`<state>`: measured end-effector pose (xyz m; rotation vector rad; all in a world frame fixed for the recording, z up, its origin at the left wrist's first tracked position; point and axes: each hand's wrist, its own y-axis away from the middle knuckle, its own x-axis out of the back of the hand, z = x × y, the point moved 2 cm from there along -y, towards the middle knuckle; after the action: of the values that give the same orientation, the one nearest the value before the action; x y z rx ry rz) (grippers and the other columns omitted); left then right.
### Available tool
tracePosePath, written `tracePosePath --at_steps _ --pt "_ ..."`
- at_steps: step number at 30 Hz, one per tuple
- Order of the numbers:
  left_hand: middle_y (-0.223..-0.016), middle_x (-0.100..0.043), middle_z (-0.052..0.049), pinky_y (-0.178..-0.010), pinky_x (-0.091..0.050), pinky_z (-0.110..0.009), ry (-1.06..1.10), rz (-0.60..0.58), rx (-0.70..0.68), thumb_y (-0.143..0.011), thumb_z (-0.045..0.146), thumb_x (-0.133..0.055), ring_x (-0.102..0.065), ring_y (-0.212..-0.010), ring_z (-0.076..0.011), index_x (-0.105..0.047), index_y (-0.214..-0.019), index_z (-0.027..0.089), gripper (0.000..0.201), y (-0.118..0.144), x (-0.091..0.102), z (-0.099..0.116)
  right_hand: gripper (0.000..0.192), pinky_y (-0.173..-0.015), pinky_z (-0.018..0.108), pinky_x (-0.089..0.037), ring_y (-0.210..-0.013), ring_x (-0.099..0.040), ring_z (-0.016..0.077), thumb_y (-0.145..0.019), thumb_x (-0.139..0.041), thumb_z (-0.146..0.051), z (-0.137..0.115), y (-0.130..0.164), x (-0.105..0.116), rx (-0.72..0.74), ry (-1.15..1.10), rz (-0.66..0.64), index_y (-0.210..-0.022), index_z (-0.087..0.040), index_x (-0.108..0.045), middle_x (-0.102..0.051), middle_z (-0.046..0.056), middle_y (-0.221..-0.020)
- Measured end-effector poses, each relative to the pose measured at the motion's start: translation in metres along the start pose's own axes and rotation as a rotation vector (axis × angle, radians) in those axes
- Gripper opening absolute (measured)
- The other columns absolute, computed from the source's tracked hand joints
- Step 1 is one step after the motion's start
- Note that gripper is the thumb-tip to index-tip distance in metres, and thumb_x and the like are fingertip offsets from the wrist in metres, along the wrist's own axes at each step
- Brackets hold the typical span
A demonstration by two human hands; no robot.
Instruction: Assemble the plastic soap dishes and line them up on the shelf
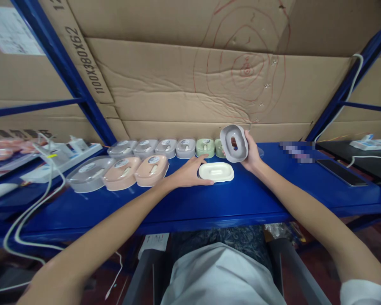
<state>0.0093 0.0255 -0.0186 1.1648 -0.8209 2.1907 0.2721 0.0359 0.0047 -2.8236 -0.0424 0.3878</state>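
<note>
With my right hand (252, 156) I hold up a grey oval plastic shell (226, 140) by its right side. It is tilted, its hollow side facing me, with an oblong opening through its middle. My left hand (192, 171) curves round the left end of a cream-white oval plastic piece (216, 172) on the blue table, thumb on the near side and fingers on the far side. A raised oblong runs along the middle of that piece. Behind the two hands stand a green oval box (205, 148) and another green one (219, 149), partly hidden by the grey shell.
Several grey oval boxes (165, 148) line the back of the blue table (190, 207). Peach boxes (151, 170) and a larger grey one (90, 174) stand in front. A dark phone (341, 172) lies at right. White cables (22, 220) hang at left; cardboard (165, 76) stands behind.
</note>
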Motion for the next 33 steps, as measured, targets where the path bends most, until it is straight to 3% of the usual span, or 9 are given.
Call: tracePosePath --at_steps 4,7,10,13,19,26,33 --pt "-0.147 -0.065 -0.019 -0.114 -0.047 -0.059 0.013 0.0 0.011 -0.075 0.077 -0.085 -0.058 -0.139 -0.0453 -0.044 -0.161 0.022 0.11 0.001 0.0 -0.002 0.069 -0.08 0.051 -0.067 -0.093 -0.08 0.0339 -0.08 -0.067 -0.09 0.004 -0.001 0.001 0.033 0.019 0.057 -0.107 -0.027 -0.076 -0.082 0.008 -0.098" --pt "-0.146 -0.066 -0.019 -0.114 -0.047 -0.06 0.025 0.005 0.01 -0.074 0.076 -0.086 -0.059 -0.138 -0.045 -0.043 -0.162 0.023 0.111 0.0 0.0 -0.002 0.067 -0.07 0.046 -0.067 -0.081 -0.08 0.0324 -0.073 -0.077 -0.088 0.009 -0.002 0.004 0.06 0.091 0.11 -0.095 -0.025 -0.077 -0.081 0.007 -0.087" --pt "-0.146 -0.066 -0.019 -0.114 -0.047 -0.059 0.018 0.002 0.012 -0.074 0.076 -0.085 -0.059 -0.139 -0.045 -0.043 -0.162 0.022 0.112 0.0 0.0 -0.002 0.062 -0.063 0.04 -0.063 -0.072 -0.075 0.028 -0.075 -0.077 -0.087 0.013 -0.002 0.005 0.131 0.21 0.091 -0.081 -0.025 -0.075 -0.076 0.004 -0.073" --pt "-0.146 -0.066 -0.018 -0.114 -0.047 -0.06 0.023 0.006 0.01 -0.074 0.076 -0.085 -0.058 -0.139 -0.0453 -0.042 -0.162 0.023 0.111 0.0 0.0 -0.002 0.062 -0.061 0.036 -0.057 -0.069 -0.069 0.0242 -0.078 -0.075 -0.086 0.012 -0.001 0.004 0.192 0.302 0.049 -0.073 -0.025 -0.072 -0.073 0.003 -0.072" --pt "-0.147 -0.064 -0.018 -0.116 -0.046 -0.058 0.031 0.006 0.02 -0.075 0.073 -0.086 -0.059 -0.138 -0.0442 -0.032 -0.168 0.022 0.12 0.001 0.0 0.001 0.064 -0.063 0.032 -0.048 -0.07 -0.061 0.021 -0.078 -0.073 -0.088 0.006 0.004 -0.001 0.286 0.446 0.014 -0.072 -0.024 -0.072 -0.069 0.002 -0.072" --pt "-0.145 -0.066 -0.016 -0.114 -0.047 -0.058 0.05 0.012 0.019 -0.074 0.071 -0.087 -0.061 -0.135 -0.0435 -0.028 -0.171 0.024 0.123 0.001 0.002 0.005 0.062 -0.066 0.034 -0.051 -0.071 -0.064 0.0229 -0.079 -0.073 -0.085 0.005 0.01 -0.01 0.27 0.481 -0.087 -0.074 -0.023 -0.074 -0.072 0.003 -0.073" --pt "-0.142 -0.068 -0.016 -0.117 -0.045 -0.06 0.119 0.052 0.052 -0.071 0.067 -0.091 -0.059 -0.139 -0.0448 -0.014 -0.175 0.023 0.137 0.001 0.001 0.008 0.057 -0.062 0.034 -0.047 -0.067 -0.061 0.0218 -0.084 -0.072 -0.081 0.01 0.012 -0.009 0.304 0.569 -0.151 -0.083 -0.025 -0.078 -0.072 0.003 -0.075"
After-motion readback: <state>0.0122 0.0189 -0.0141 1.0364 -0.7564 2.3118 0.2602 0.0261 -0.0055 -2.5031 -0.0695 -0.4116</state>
